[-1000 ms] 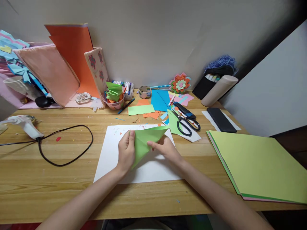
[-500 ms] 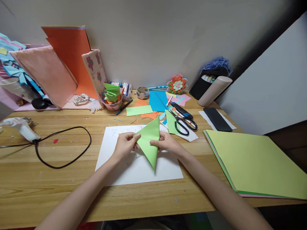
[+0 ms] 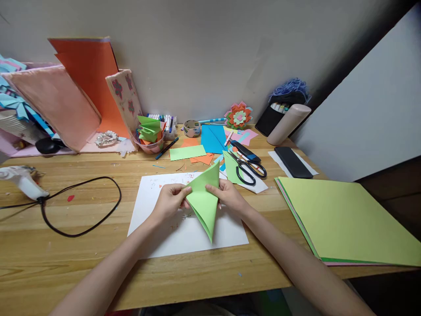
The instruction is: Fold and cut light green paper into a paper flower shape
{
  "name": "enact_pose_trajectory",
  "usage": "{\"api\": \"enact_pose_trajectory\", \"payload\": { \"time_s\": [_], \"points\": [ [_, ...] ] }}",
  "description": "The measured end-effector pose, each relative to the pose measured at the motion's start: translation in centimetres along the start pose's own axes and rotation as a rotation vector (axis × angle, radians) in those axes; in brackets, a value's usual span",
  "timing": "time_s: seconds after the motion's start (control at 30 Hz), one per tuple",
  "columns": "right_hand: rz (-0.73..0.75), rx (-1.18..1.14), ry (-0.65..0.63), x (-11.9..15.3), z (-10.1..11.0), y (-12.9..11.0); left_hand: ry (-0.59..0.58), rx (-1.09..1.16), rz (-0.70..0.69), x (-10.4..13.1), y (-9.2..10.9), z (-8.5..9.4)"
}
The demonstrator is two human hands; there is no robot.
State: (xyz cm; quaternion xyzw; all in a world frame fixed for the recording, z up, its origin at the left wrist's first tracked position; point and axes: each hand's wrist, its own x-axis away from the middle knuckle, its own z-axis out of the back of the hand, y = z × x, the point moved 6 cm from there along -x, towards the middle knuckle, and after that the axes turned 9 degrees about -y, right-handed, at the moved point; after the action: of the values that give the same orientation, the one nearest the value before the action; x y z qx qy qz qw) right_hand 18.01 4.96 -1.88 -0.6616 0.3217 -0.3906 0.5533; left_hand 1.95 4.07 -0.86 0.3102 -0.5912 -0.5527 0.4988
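Observation:
A folded sheet of light green paper [image 3: 203,199] is held up between my two hands, its lower point hanging down and its layers slightly parted along the lower left edge. My left hand [image 3: 170,199] pinches its left corner, thumb on the front. On the right side my right hand [image 3: 228,195] grips it, thumb across the front and the other fingers behind, mostly hidden. Beneath lies a white sheet [image 3: 158,239] with small coloured marks on it. Black-handled scissors [image 3: 246,172] rest just beyond my right hand.
At left are a white glue gun [image 3: 24,182] and its looped black cord [image 3: 79,235]. Coloured paper sheets [image 3: 345,215] are stacked at right, near a black phone [image 3: 293,162]. Behind stand a cup of green folded paper [image 3: 149,131], a tape roll [image 3: 192,128] and a paper flower [image 3: 239,116].
The green paper's layers have parted more at the lower edge, and its surface bends. My right thumb has slid up a little on it. The whole view has shifted slightly.

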Motion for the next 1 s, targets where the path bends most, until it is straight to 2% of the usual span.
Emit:
{"api": "enact_pose_trajectory", "payload": {
  "time_s": [0.13,0.37,0.57,0.73,0.83,0.9,1.0],
  "points": [
    [0.038,-0.011,0.011,0.0,0.4,-0.4,0.019,-0.075,-0.041,0.1,0.2,0.1],
    [0.045,0.026,0.079,-0.1,1.9,-0.6,-0.036,-0.122,-0.084,0.3,0.6,-0.9],
    [0.028,-0.020,-0.055,0.0,2.4,-1.3,-0.023,-0.102,-0.052,0.1,0.4,-0.2],
    [-0.030,0.055,-0.006,-0.3,2.7,-1.0,-0.031,-0.027,0.001,-0.3,0.1,0.1],
    [-0.022,0.051,-0.027,-0.3,2.4,-0.8,-0.010,-0.009,0.019,-0.4,-0.1,0.5],
    [-0.007,0.038,-0.063,-0.1,2.2,-1.1,-0.039,-0.026,0.007,-0.4,-0.1,0.6],
    [-0.009,0.014,-0.171,0.3,1.8,-1.3,-0.150,-0.078,-0.014,-0.4,-0.1,0.1]
  ]
}}
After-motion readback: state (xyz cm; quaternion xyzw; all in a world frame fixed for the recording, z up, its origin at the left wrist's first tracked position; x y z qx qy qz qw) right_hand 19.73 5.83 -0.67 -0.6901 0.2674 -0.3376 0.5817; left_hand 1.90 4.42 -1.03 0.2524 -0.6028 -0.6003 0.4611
